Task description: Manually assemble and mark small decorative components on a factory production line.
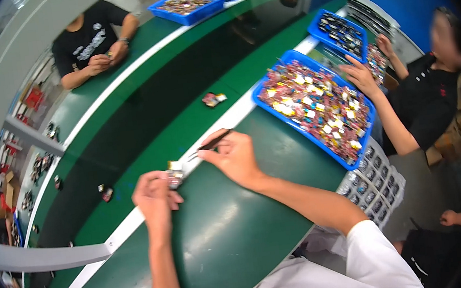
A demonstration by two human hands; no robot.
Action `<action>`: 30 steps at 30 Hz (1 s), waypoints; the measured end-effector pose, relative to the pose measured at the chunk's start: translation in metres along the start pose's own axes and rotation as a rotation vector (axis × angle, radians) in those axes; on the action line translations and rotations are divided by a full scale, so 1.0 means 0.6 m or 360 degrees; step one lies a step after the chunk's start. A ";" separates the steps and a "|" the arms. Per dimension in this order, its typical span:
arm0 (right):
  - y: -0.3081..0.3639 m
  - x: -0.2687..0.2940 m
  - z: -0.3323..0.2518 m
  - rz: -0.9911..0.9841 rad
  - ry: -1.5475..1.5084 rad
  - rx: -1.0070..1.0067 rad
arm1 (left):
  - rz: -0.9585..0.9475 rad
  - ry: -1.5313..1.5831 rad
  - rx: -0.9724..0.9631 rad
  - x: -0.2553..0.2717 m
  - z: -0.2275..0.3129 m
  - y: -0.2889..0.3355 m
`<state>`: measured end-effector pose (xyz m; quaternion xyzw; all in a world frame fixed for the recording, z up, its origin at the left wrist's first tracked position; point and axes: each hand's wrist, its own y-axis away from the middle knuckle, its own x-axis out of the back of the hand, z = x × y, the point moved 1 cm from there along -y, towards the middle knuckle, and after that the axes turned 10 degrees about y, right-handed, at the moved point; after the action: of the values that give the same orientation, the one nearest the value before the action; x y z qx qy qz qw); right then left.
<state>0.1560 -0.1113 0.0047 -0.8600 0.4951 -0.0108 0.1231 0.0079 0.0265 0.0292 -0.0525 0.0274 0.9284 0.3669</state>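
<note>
- Left hand (154, 193) pinching small part (175, 176) at its 2 o'clock.
- Right hand (236, 157) closed on black tweezers (216, 140).
- Tweezers' tips toward 8 o'clock; long axis 2–8.

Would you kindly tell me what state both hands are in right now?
Left hand: closed, holding a small part.
Right hand: closed, holding black tweezers.

From the head, one fisheye view faces down and forward, close over the left hand (154, 193), right hand (235, 157) and counter (236, 217).
</note>
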 end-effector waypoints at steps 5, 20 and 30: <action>-0.003 0.022 -0.011 0.0003 -0.0115 -0.0058 | -0.0054 0.0153 0.0078 -0.034 -0.039 0.027; 0.022 -0.002 -0.045 -0.0427 0.0510 0.0133 | 0.0030 0.0163 -0.0079 -0.025 -0.036 0.023; 0.023 0.003 -0.041 -0.0359 0.0694 0.0180 | 0.0054 0.0100 -0.0149 -0.029 -0.044 0.023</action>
<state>0.1413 -0.1243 0.0255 -0.8789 0.4095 -0.2374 0.0594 0.0133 0.0023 0.0052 -0.0982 -0.0037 0.9327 0.3471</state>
